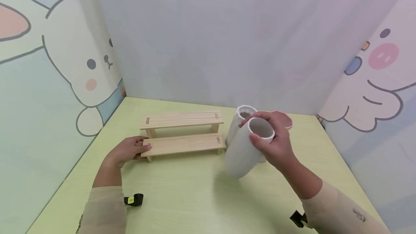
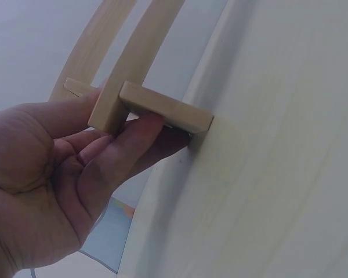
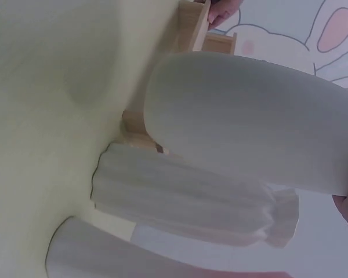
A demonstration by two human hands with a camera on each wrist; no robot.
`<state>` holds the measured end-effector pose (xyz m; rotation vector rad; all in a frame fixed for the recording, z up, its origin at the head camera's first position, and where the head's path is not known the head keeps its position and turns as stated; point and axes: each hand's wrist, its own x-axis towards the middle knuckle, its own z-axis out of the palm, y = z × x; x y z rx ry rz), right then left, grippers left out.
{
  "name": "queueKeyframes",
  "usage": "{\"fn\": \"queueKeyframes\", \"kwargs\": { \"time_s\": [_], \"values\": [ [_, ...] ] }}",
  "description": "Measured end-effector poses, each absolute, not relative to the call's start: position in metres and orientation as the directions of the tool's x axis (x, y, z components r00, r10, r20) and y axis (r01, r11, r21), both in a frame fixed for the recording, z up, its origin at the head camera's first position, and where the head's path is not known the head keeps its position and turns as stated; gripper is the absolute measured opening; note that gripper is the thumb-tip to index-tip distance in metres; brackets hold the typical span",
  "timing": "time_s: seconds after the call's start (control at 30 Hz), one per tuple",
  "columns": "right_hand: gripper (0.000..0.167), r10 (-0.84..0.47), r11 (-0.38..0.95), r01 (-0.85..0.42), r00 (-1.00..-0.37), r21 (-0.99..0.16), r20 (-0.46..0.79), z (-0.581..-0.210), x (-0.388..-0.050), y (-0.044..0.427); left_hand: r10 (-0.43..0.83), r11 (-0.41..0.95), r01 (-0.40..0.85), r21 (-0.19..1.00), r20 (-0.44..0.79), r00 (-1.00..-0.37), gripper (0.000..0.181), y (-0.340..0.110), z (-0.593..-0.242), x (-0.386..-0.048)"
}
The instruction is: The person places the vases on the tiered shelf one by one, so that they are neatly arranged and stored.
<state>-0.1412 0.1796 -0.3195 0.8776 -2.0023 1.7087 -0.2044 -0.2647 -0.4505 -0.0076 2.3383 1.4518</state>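
Note:
My right hand (image 1: 280, 145) grips a smooth white vase (image 1: 242, 156) near its rim, thumb at the front and fingers round the far side. The vase leans with its mouth toward the right, and its base looks raised above the table. With the left hand (image 1: 127, 150) I pinch the left end of the low wooden riser (image 1: 183, 144), thumb on top and fingers beneath, as the left wrist view shows. A taller wooden riser (image 1: 182, 119) stands just behind it. Right of the risers, a ribbed white vase (image 3: 185, 194) stands upright, partly hidden by the held vase in the head view.
Behind my right hand shows a pink vessel top (image 1: 283, 120); another pale vase (image 3: 104, 255) stands beside the ribbed one. The pale yellow-green table (image 1: 182, 198) meets a grey backdrop (image 1: 208, 42) behind and cartoon-printed panels (image 1: 35, 118) at both sides.

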Motion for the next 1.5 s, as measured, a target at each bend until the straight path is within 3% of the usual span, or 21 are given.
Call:
{"fn": "queueKeyframes", "kwargs": {
  "time_s": [0.13, 0.8, 1.5],
  "values": [
    [0.037, -0.236, 0.088, -0.616, -0.776, -0.783, 0.585, -0.315, -0.150, 0.162, 0.194, 0.464, -0.204, 0.862, -0.324, -0.926, 0.068, -0.266, -0.448, -0.205],
    [0.038, -0.230, 0.198, -0.548, -0.832, -0.812, 0.505, -0.306, -0.193, 0.101, 0.196, 0.449, -0.217, 0.867, -0.333, -0.922, 0.067, -0.266, -0.452, -0.203],
    [0.040, -0.241, 0.139, -0.554, -0.823, -0.820, 0.515, -0.311, -0.226, 0.048, 0.196, 0.450, -0.200, 0.870, -0.315, -0.928, 0.066, -0.267, -0.452, -0.205]
  ]
}}
